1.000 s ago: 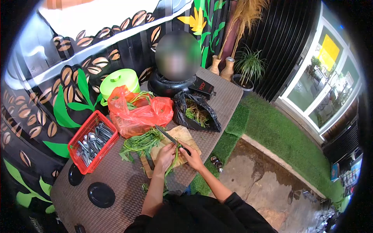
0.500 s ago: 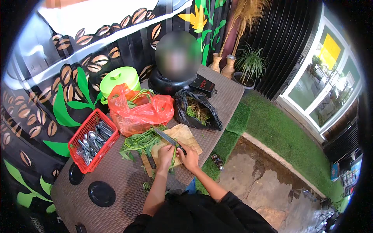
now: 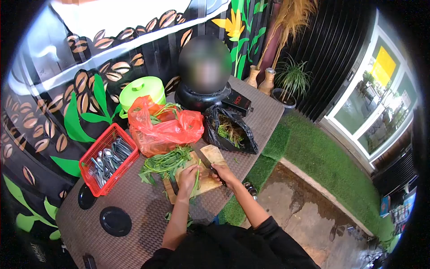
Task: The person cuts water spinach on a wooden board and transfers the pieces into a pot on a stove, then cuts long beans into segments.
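Note:
My left hand (image 3: 188, 178) is closed around a leafy green stalk (image 3: 197, 180), which stands up past the fingers and hangs below them. In my right hand (image 3: 225, 174) is a knife (image 3: 207, 161), gripped by its black handle, its blade pointing up and left, a little apart from the stalk. Both hands are over a wooden cutting board (image 3: 214, 154). A pile of long leafy greens (image 3: 166, 162) lies at the board's left side. A second black handle (image 3: 174, 184) rests on the board, left of my left hand.
Behind the greens sits a red plastic bag (image 3: 165, 134) of vegetables, beside a black bag (image 3: 230, 132) holding plant scraps. A red basket (image 3: 109, 157) of cutlery, a lime-green lidded pot (image 3: 142, 92) and black plates (image 3: 115, 221) share the woven-top table (image 3: 148, 210).
My right hand has moved right with the knife, and the blade has come away from the stalk. My left hand has shifted slightly left and still holds the stalk, now more upright.

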Available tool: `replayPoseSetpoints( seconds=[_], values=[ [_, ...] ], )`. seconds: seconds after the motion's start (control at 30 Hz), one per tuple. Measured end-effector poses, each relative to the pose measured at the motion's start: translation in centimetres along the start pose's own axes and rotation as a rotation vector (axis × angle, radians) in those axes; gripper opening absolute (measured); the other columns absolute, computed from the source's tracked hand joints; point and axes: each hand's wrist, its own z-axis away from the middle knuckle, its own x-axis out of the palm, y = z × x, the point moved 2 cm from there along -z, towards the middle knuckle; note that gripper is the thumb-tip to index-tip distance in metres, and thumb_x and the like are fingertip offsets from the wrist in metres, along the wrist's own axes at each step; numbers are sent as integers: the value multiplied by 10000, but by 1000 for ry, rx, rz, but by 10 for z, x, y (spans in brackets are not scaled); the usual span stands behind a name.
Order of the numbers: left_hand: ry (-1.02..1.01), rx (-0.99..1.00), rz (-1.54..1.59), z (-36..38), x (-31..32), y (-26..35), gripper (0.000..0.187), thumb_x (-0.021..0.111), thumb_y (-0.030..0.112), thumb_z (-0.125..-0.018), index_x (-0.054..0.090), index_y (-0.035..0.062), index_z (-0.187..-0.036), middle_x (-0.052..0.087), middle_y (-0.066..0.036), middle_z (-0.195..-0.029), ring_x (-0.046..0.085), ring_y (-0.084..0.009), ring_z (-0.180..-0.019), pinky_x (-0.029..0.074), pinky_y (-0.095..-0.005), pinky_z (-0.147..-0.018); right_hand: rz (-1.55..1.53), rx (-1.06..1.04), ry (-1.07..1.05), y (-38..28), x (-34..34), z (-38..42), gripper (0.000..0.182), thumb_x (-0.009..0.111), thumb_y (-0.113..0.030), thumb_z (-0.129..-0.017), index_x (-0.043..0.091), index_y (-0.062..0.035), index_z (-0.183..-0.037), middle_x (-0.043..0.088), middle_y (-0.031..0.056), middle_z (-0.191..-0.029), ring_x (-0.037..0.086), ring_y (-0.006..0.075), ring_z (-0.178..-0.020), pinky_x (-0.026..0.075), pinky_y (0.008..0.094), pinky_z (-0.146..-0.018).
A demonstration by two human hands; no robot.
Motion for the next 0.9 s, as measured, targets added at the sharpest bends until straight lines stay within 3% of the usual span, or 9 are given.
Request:
replayPoseSetpoints(
  seconds=[0.03, 0.23, 0.33, 0.47, 0.57, 0.63, 0.73, 0.83, 0.9],
  values=[
    [-71, 0, 178, 0, 3, 1, 222, 521, 87, -904, 592, -10, -1090, 622, -69, -908, 575, -120, -680, 474, -240, -589, -84, 45, -12, 2, 1, 1, 297, 395, -364, -963, 488, -106, -849, 402, -42, -574, 348, 67, -433, 265, 217, -368],
    [-148, -148, 368, 12, 15, 24, 299, 485, -19, -878, 523, 2, -1174, 594, -72, -987, 571, -156, -857, 495, -320, -759, -422, 216, -222, 12, 3, 3, 327, 349, -405, -964, 489, -111, -945, 369, -49, -562, 325, 67, -432, 260, 212, -361],
    [-212, -82, 226, 8, 9, 31, 340, 527, -9, -858, 496, 0, -1197, 587, -80, -1042, 579, -174, -908, 502, -349, -809, -409, 194, -210, 7, 2, 10, 326, 351, -400, -962, 491, -106, -966, 371, -41, -556, 317, 68, -425, 258, 211, -359],
    [-135, -65, 16, 13, 11, 48, 364, 593, 7, -823, 512, -1, -1178, 586, -81, -1068, 585, -176, -935, 502, -334, -798, -408, 37, -42, -7, 7, 32, 334, 345, -383, -965, 495, -87, -1005, 363, -31, -540, 309, 70, -416, 257, 208, -363],
    [-117, -40, 15, 11, 14, 54, 396, 658, 25, -783, 529, 2, -1157, 597, -72, -1054, 595, -154, -892, 491, -288, -735, -394, -107, 3, -12, 7, 42, 328, 355, -367, -966, 506, -76, -982, 360, -26, -533, 317, 71, -413, 266, 206, -370],
    [-59, -6, -160, 9, 17, 58, 418, 686, 26, -764, 534, -5, -1152, 609, -69, -1023, 600, -135, -846, 470, -240, -675, -379, -143, -3, -12, 5, 47, 321, 361, -360, -966, 500, -72, -952, 363, -22, -531, 329, 72, -415, 270, 207, -373],
    [-97, 161, -269, 9, 29, 63, 376, 684, 15, -756, 544, -11, -1104, 612, -66, -953, 597, -125, -815, 464, -225, -641, -346, -209, -11, -3, 6, 48, 311, 370, -349, -965, 484, -68, -897, 376, -14, -532, 351, 74, -420, 275, 208, -375],
    [-111, 184, -260, 1, 34, 57, 328, 661, -5, -755, 543, -9, -1061, 598, -66, -921, 596, -124, -801, 461, -213, -625, -348, -257, -41, 4, 18, 53, 276, 362, -325, -968, 464, -78, -897, 413, 0, -543, 369, 80, -418, 280, 217, -373],
    [-130, 202, -270, -7, 34, 50, 348, 644, -18, -757, 531, 8, -1085, 581, -68, -959, 601, -125, -796, 492, -224, -618, -355, -284, 8, 7, 30, 55, 339, 345, -337, -964, 432, -59, -790, 398, 6, -527, 368, 92, -414, 285, 226, -385]
  ],
)
